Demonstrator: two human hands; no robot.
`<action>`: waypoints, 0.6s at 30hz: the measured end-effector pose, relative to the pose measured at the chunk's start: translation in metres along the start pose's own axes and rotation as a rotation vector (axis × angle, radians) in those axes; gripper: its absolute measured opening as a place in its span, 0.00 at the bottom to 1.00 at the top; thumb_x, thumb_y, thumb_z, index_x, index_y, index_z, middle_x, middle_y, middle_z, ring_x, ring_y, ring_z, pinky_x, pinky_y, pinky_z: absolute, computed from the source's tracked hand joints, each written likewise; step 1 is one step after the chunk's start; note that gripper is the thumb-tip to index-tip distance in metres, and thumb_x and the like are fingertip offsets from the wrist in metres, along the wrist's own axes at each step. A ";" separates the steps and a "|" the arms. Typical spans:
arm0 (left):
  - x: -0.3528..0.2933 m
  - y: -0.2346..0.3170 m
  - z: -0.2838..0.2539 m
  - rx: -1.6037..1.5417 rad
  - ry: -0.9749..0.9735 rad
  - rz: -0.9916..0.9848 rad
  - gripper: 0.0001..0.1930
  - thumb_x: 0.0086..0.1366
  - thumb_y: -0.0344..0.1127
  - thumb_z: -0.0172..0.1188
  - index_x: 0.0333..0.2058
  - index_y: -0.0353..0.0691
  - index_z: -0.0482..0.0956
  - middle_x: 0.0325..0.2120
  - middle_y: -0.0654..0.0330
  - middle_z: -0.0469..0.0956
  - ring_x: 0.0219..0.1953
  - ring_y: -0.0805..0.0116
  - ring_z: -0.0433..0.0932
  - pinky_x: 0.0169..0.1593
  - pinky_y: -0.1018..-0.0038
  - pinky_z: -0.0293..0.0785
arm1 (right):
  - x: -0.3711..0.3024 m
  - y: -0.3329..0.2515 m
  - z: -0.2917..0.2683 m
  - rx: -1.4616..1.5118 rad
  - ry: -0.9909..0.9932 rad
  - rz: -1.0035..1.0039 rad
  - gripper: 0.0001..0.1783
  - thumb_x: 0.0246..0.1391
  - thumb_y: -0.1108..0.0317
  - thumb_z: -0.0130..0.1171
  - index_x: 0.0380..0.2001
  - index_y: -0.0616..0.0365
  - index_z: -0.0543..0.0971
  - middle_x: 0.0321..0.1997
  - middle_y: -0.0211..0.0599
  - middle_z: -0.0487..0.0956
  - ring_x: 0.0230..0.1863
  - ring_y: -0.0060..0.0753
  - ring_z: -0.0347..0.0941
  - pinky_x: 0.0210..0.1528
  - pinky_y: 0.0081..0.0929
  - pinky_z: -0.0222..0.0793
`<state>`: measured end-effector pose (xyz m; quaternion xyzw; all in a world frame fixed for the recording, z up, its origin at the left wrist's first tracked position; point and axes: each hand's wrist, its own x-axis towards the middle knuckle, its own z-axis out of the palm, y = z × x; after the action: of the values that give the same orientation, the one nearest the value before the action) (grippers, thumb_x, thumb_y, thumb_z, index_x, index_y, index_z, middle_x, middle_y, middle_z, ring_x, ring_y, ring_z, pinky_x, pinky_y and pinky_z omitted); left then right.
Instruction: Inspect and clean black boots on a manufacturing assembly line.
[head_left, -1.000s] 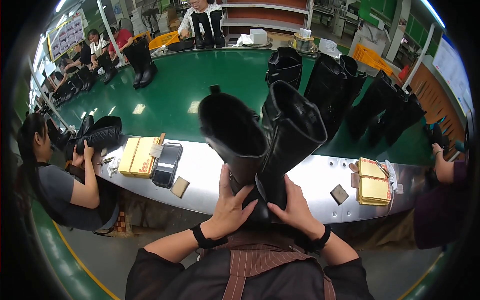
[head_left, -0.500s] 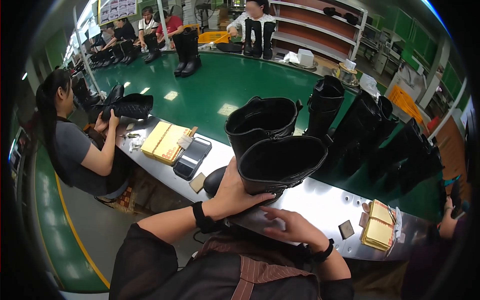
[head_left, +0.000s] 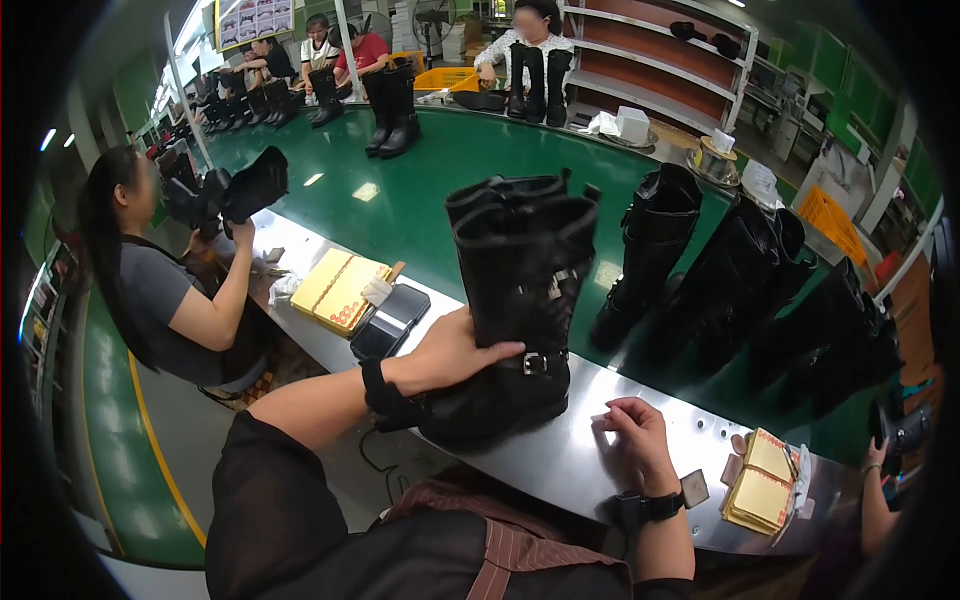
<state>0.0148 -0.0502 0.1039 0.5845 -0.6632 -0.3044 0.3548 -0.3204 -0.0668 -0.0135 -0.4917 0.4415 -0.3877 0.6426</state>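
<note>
A black buckled boot (head_left: 522, 290) stands upright on the metal ledge before me, its toe pointing left. Around the left side of its lower shaft is my left hand (head_left: 445, 355), closed, with the thumb lying across the leather next to the ankle strap's buckle. Directly behind it shows the upper part of a second black boot (head_left: 495, 188); its lower part is hidden. My right hand (head_left: 637, 428) is apart from the boots, over the ledge to their right. Its fingers are curled in, and nothing shows in them.
More black boots (head_left: 655, 235) stand on the green table (head_left: 400, 200) at right. Yellow paper stacks (head_left: 340, 285) lie left and right on the metal ledge (head_left: 535, 470), with a black case (head_left: 392, 318) at left. A co-worker (head_left: 190, 290) handles boots at left; another hand (head_left: 876, 455) is far right.
The near boot has tipped upright, so its buckled side now shows instead of its opening. My right hand has moved right, away from the boot, and its fingers have curled.
</note>
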 end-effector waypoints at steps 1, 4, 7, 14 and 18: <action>0.013 0.001 -0.004 -0.014 -0.002 -0.088 0.28 0.60 0.46 0.70 0.52 0.31 0.78 0.45 0.50 0.82 0.48 0.59 0.80 0.53 0.69 0.75 | 0.000 -0.002 -0.002 0.017 -0.014 0.008 0.10 0.62 0.70 0.61 0.43 0.65 0.82 0.35 0.33 0.82 0.35 0.22 0.78 0.43 0.20 0.73; 0.062 -0.001 -0.029 0.241 0.085 -0.192 0.37 0.57 0.62 0.66 0.30 0.20 0.80 0.26 0.39 0.82 0.31 0.50 0.84 0.37 0.60 0.78 | -0.003 -0.006 -0.007 0.078 0.007 0.036 0.10 0.61 0.69 0.61 0.42 0.64 0.82 0.34 0.32 0.82 0.35 0.21 0.77 0.43 0.19 0.72; 0.126 -0.007 -0.051 0.299 0.158 -0.185 0.38 0.57 0.61 0.66 0.26 0.17 0.78 0.23 0.38 0.81 0.29 0.48 0.84 0.34 0.59 0.78 | -0.004 -0.007 -0.012 0.111 0.042 0.051 0.10 0.61 0.69 0.61 0.42 0.63 0.82 0.33 0.31 0.82 0.34 0.20 0.76 0.43 0.18 0.72; 0.338 -0.034 -0.037 0.514 0.511 -0.098 0.32 0.61 0.60 0.62 0.34 0.26 0.81 0.35 0.37 0.81 0.42 0.39 0.81 0.46 0.54 0.76 | -0.002 -0.004 -0.017 0.021 0.129 0.125 0.10 0.61 0.69 0.62 0.42 0.63 0.82 0.34 0.31 0.83 0.34 0.19 0.76 0.40 0.17 0.71; 0.444 -0.071 -0.005 0.479 0.717 0.076 0.27 0.59 0.55 0.65 0.40 0.31 0.82 0.45 0.40 0.78 0.49 0.42 0.76 0.53 0.55 0.74 | 0.000 -0.004 -0.018 -0.008 0.106 0.132 0.10 0.61 0.69 0.63 0.44 0.62 0.83 0.36 0.29 0.83 0.36 0.16 0.76 0.41 0.16 0.72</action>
<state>0.0300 -0.4993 0.0992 0.6941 -0.5711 0.0935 0.4281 -0.3381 -0.0730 -0.0121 -0.4430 0.5077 -0.3682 0.6406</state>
